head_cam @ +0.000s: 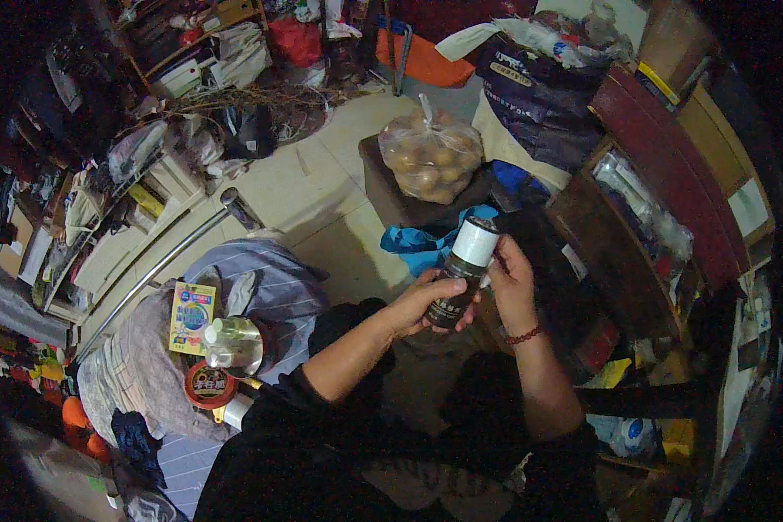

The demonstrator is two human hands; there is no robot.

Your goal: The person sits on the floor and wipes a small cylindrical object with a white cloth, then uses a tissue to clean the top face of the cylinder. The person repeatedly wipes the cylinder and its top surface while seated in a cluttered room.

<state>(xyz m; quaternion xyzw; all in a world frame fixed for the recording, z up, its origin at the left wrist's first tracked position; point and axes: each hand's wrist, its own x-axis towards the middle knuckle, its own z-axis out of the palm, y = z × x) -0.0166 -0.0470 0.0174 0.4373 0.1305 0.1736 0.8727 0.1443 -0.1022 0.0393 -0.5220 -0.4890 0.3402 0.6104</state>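
Observation:
A dark jar or bottle (455, 287) with a broad silvery-white lid is tilted in front of me, lid end away from my body. My left hand (424, 300) is closed around its dark body, thumb across the front, which bears writing. Up against the lid's right side are the fingers of my right hand (514, 277); something small and pale shows by its fingertips, too unclear to name. A beaded bracelet (523, 336) circles the right wrist. Just beyond the jar lies a blue strap or cloth (417, 241).
A clear bag of round brownish produce (430, 156) sits on a dark box (382, 189) ahead. At left, a bed with bunched covers (137, 352) holds a yellow packet (192, 318), clear bottles (235, 342) and a round red container (210, 386). Dark red furniture or boxes (665, 176) stand right.

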